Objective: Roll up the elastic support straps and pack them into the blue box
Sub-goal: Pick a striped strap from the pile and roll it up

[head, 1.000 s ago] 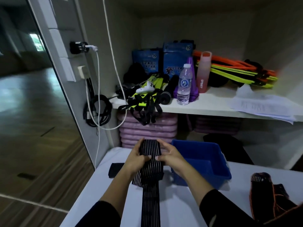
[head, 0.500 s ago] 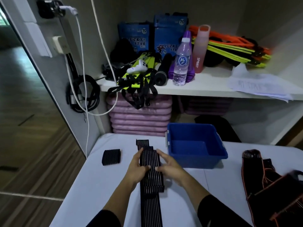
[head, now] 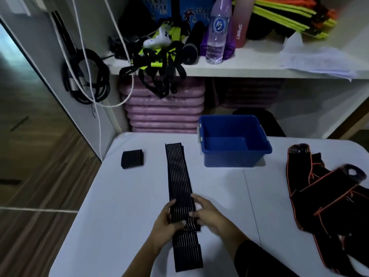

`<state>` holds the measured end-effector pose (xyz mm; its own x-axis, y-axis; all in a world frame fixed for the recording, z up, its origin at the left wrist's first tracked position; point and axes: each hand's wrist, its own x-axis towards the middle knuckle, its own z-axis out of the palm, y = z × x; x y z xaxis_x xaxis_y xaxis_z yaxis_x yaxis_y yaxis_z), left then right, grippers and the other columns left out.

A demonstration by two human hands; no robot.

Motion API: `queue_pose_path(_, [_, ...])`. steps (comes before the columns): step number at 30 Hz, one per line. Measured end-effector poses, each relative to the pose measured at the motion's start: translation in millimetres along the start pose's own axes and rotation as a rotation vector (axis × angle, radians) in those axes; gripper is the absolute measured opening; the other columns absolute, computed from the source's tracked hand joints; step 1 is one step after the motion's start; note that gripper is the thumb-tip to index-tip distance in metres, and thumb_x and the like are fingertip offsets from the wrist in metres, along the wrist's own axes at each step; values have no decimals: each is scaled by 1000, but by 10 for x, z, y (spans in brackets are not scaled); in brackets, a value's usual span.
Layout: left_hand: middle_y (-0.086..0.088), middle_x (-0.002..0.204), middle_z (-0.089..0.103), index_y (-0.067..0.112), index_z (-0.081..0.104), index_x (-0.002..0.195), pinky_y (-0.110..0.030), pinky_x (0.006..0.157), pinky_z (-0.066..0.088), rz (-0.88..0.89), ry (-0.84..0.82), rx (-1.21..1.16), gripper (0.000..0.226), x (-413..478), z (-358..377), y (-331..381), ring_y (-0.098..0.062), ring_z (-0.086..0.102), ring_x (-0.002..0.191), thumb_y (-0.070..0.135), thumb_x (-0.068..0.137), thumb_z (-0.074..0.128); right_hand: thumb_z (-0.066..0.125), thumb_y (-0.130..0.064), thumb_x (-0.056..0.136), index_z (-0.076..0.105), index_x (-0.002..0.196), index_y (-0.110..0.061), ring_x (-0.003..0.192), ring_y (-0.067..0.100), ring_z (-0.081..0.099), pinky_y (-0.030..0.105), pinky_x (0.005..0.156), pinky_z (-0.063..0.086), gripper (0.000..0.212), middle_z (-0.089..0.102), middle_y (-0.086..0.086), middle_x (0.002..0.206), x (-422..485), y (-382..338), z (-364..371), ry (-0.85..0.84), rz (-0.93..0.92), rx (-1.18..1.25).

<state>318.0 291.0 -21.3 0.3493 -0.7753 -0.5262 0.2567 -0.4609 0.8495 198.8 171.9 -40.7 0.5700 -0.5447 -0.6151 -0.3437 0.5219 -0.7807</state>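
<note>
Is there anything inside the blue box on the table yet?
Empty. The blue box shows only its bare blue floor and walls; the striped strap lies flat on the table beside it, and the rolled strap sits farther left.

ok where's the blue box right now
In the head view the blue box sits on the white table, toward its far edge, right of the long striped strap and left of the orange-trimmed straps.
</note>
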Motion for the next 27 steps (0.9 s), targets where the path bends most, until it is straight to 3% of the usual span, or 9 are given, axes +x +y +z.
queue_pose_path(5, [-7,112,62,26,48,127,-24,73,54,136,33,224,75,-83,-1,25,-19,62,98,-20,68,57,57,5,87,54,123,-17,112,23,59,39,89,54,42,53,4,133,-125,29,7,-7,-56,108])
queue_pose_path(8, [-4,93,64,27,52,121,-17,68,53,218,124,330,65,-147,35,79,-15,63,83,-18,74,54,73,-5,78,51,130,-23,114,17,58,32,89,53,59,54,4,131,-287,71,-74,-72,-124,2])
queue_pose_path(10, [-5,92,64,28,54,118,-16,65,53,235,169,332,60,-191,72,111,-17,63,79,-16,78,53,75,-2,75,52,130,-24,110,11,59,22,83,52,63,59,3,124,-415,108,-123,-143,-176,-117])
queue_pose_path(12, [-6,93,64,27,55,116,-15,62,52,235,213,327,53,-225,119,138,-13,61,75,-13,81,54,75,1,74,54,127,-26,106,15,63,26,84,54,64,63,5,118,-506,179,-156,-187,-203,-150])
queue_pose_path(14, [-9,93,63,26,56,117,-19,62,53,221,259,330,48,-239,161,121,-15,61,74,-7,82,57,73,1,75,56,123,-33,96,20,66,37,83,57,62,64,4,106,-531,270,-172,-132,-224,-173])
queue_pose_path(18, [-7,96,64,29,55,116,-31,79,54,120,290,330,39,-360,213,-29,-21,63,88,10,83,64,73,-11,70,59,103,-55,85,20,69,46,78,58,57,64,-2,88,-545,475,-163,70,-248,-324])
queue_pose_path(20, [-4,98,63,29,54,116,-28,79,52,79,263,324,42,-448,211,-149,-19,62,90,10,81,67,74,-10,67,62,91,-56,76,20,70,47,73,59,53,65,-2,79,-573,577,-117,110,-241,-329])
queue_pose_path(23, [8,88,61,20,55,119,-10,67,45,52,277,440,48,-523,180,-334,-14,60,79,-2,77,65,74,-6,68,62,82,-54,71,21,68,45,70,59,52,63,-3,77,-588,708,-62,161,-234,-369])
queue_pose_path(27, [4,86,61,16,59,118,-5,60,41,58,311,538,48,-578,186,-468,-9,56,70,-6,76,62,78,-12,70,62,103,-40,75,15,62,39,80,57,45,58,-9,88,-636,825,-43,120,-249,-528])
